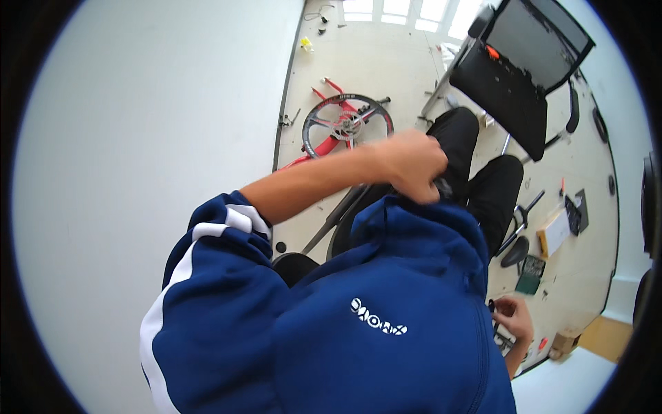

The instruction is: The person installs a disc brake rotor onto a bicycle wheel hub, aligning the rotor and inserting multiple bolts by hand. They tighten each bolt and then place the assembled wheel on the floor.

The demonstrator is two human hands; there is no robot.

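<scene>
Across my lap reaches my left hand (416,165), its fingers curled closed above my black trousers (456,134). Something dark shows just under its fingers, too hidden to name. Low on the right, beside the hem of my blue jacket (386,290), my right hand (514,317) has its thumb and fingers drawn together at a small black piece (491,306). The jacket covers part of what is around that hand.
A red bicycle frame with a spoked wheel (348,126) lies on the floor ahead. A black mesh chair (503,90) stands front right. To the right lie a bicycle saddle (515,252), a green tool case (530,276) and a box (554,232). A white surface (165,117) fills the left.
</scene>
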